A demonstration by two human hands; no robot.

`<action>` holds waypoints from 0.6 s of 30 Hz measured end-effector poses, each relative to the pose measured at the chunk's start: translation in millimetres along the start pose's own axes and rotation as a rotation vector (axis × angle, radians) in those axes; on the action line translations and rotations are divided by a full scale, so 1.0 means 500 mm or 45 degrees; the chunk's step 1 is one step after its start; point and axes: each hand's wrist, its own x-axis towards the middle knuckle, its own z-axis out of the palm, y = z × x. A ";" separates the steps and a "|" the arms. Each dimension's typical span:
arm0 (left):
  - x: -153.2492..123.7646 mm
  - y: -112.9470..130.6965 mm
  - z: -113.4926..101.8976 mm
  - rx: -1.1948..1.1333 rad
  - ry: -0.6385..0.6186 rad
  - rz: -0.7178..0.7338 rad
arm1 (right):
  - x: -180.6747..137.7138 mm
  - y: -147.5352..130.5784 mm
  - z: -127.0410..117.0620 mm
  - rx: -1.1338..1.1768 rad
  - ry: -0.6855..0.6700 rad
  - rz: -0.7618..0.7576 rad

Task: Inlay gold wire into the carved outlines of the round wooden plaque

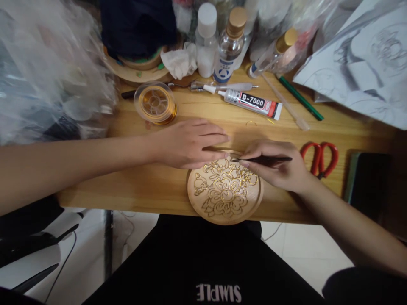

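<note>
Right hand (pixel 280 165) is closed in a pinch grip on a dark tool (pixel 263 159), thumb and fingers around its shaft. The tool lies nearly level, and its point rests at the far rim of the wooden disc (pixel 224 190). Left hand (pixel 187 142) is open and flat, palm down on the worktop (pixel 152 186), fingertips at the disc's far-left rim; contact with the rim cannot be confirmed.

The disc lies flat at the near edge of the worktop, directly in front of the person. Its face carries a flower pattern outlined in gold wire.

Handling, by judgement: the disc is probably light and stiff. The wire outline looks fine and easily bent or dislodged. Take hold at the bare rim, not on the face.

Legible writing: a glue tube (pixel 252 103) beyond the disc reads "B-7000". The black shirt (pixel 218 293) on the near side reads "SIMPLE". A spool of gold wire (pixel 155 102) lies beyond and left of the disc; red scissors (pixel 319 157) lie right of it.
</note>
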 end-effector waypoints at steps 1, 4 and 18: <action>0.000 0.000 0.000 -0.004 0.004 0.001 | -0.001 0.000 0.002 0.002 0.009 0.010; 0.001 0.001 -0.001 -0.001 -0.003 -0.001 | -0.003 0.002 0.004 0.016 0.016 0.026; 0.001 -0.002 0.000 -0.006 -0.107 -0.045 | -0.004 0.010 -0.002 0.078 -0.005 0.027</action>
